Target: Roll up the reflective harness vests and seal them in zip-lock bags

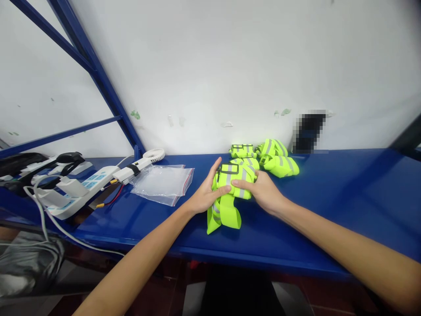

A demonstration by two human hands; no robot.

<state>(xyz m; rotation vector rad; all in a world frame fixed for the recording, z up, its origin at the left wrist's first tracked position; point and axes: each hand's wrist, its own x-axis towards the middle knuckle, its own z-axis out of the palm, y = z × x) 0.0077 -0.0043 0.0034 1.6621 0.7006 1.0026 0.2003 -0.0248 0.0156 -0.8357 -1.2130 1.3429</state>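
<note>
A neon yellow reflective vest (230, 188) with grey stripes and a black patch lies partly folded on the blue shelf (345, 193). My left hand (205, 193) grips its left side, thumb across the fabric and fingers behind. My right hand (261, 191) holds its right side, thumb pressed on top. A loose end of the vest hangs toward the shelf's front edge. Several more folded vests (269, 158) lie just behind, against the white wall.
Clear zip bags with red seals (162, 182) lie left of my hands. Further left sit a white handheld fan (144, 161), a white power strip (82, 188) with plugs and cables, and black gear. A blue diagonal frame brace (98, 79) rises at the left.
</note>
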